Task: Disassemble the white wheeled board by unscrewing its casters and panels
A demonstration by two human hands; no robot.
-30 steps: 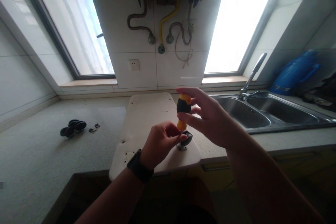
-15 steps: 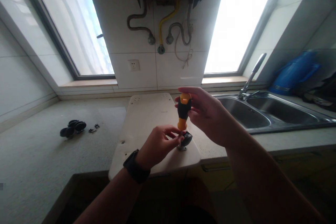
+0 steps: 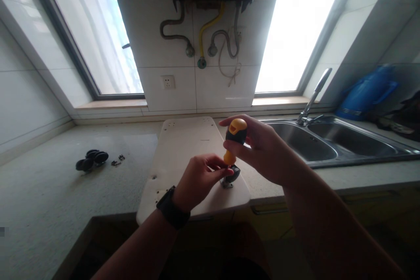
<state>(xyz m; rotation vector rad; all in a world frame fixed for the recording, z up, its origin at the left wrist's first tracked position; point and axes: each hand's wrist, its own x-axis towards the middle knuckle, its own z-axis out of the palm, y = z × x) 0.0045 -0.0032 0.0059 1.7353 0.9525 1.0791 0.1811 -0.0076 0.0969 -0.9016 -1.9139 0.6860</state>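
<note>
My right hand [image 3: 259, 146] is wrapped round the yellow-and-black handle of a screwdriver [image 3: 238, 127], which leans with its top to the right and its shaft pointing down. My left hand [image 3: 203, 175], a dark watch at its wrist, pinches with thumb and fingertips at the screwdriver's shaft, just below the handle. Right beside those fingertips stands a black caster wheel [image 3: 233, 174] on a metal plate. That plate rests near the front right corner of a white board [image 3: 187, 140] with small holes at its corners. My fingers hide the screwdriver's tip.
On the counter [image 3: 124, 140] to the left lie several black caster wheels [image 3: 92, 160] and a few small dark screws [image 3: 117, 160]. A double steel sink [image 3: 302, 144] with a faucet [image 3: 311, 100] is at the right, a blue jug [image 3: 367, 94] behind it. The board overhangs the counter's front edge.
The screwdriver has gone from nearly upright to leaning right, its handle a little lower. My right fingers have turned round the handle. My left fingertips have shifted slightly right.
</note>
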